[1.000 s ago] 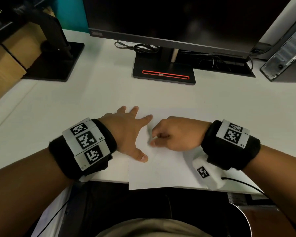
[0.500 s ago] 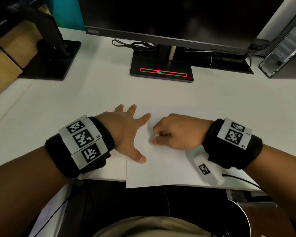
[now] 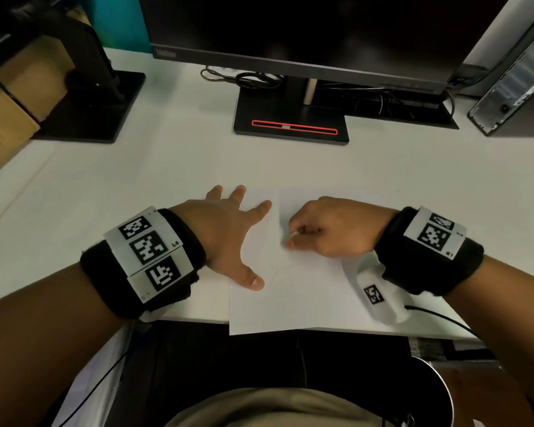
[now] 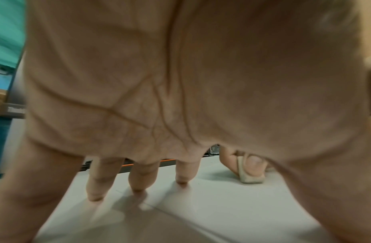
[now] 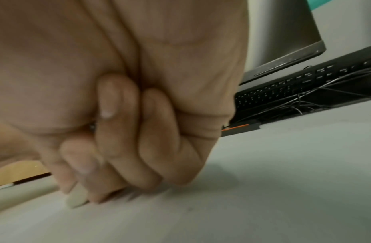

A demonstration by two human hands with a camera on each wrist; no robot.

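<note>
A white sheet of paper lies on the white desk, its near edge hanging over the desk's front edge. My left hand rests flat on the sheet's left part with fingers spread; the fingertips press down on it. My right hand sits on the sheet's middle with fingers curled. It pinches a small white eraser whose tip touches the paper. The eraser shows in the left wrist view between finger and thumb, and in the right wrist view the eraser pokes out below the curled fingers.
A dark monitor on a black stand with cables fills the back of the desk. A second black stand and a cardboard box are back left, a computer case back right. A keyboard lies behind.
The right hand with the eraser has shifted very slightly on the paper. The left hand stays pressed in the same place.
</note>
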